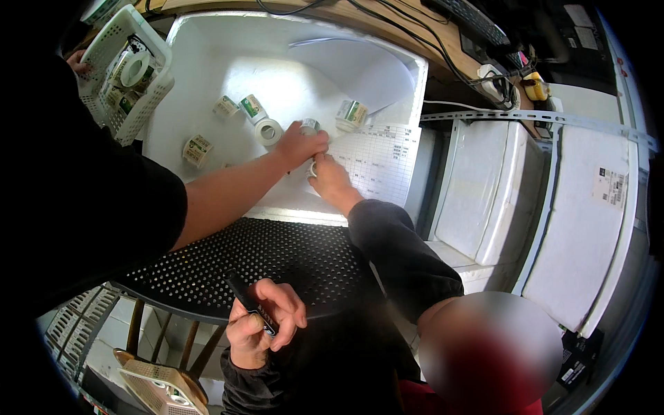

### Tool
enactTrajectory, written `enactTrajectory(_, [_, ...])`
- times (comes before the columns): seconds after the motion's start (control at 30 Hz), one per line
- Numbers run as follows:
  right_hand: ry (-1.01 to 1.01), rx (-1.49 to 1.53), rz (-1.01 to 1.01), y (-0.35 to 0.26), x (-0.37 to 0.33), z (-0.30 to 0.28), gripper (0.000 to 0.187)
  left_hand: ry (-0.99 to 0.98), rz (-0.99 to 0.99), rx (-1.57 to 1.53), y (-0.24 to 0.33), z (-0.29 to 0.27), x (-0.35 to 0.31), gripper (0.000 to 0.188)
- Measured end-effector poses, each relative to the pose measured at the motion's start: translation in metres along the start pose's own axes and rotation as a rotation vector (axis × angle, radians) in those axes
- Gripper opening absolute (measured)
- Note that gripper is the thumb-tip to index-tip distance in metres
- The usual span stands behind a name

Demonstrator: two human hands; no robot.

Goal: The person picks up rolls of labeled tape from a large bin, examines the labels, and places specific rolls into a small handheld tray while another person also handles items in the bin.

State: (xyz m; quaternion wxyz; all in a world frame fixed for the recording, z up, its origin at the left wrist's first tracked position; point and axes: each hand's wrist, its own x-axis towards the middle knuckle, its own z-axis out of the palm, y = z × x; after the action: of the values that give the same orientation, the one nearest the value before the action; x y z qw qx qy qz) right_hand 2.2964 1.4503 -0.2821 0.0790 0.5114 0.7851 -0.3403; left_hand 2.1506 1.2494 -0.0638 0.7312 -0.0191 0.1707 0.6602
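My left hand (266, 319), low in the view, is closed around a black marker pen (238, 290) that slants up to the left. Stretched into a white foam box (200, 48), my right hand (333, 181) has its fingers bent around a small white roll (312, 169), mostly hidden by them. A co-worker's hand (297, 146) meets mine there, over another roll (310, 126). Left of these lie several white rolls with printed wrappers, among them a roll with its round hole showing (268, 131). One more roll (351, 115) stands beside a printed table sheet (377, 166).
At upper left the co-worker's other hand (79, 63) grips a white plastic basket (155, 86) of rolls. A black perforated surface (277, 256) lies before the box. White foam boxes (477, 187) fill a metal rack at right. Cables (415, 34) cross the wooden shelf behind. A blurred patch covers the lower right.
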Motion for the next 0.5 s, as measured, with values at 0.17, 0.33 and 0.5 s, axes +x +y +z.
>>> enactTrajectory(0.17, [-0.12,-0.114,0.0,-0.001,-0.003,-0.005,0.043,0.01,0.003,-0.042,0.001,-0.002,0.001,0.045])
enactTrajectory(0.33, [-0.031,-0.557,-0.191,0.02,-0.027,-0.027,0.041,-0.002,-0.015,-0.097,0.003,-0.002,0.005,0.043])
enactTrajectory(0.5, [-0.336,-0.73,-0.045,0.029,-0.043,-0.043,0.035,0.013,-0.004,-0.145,0.002,-0.003,0.004,0.041])
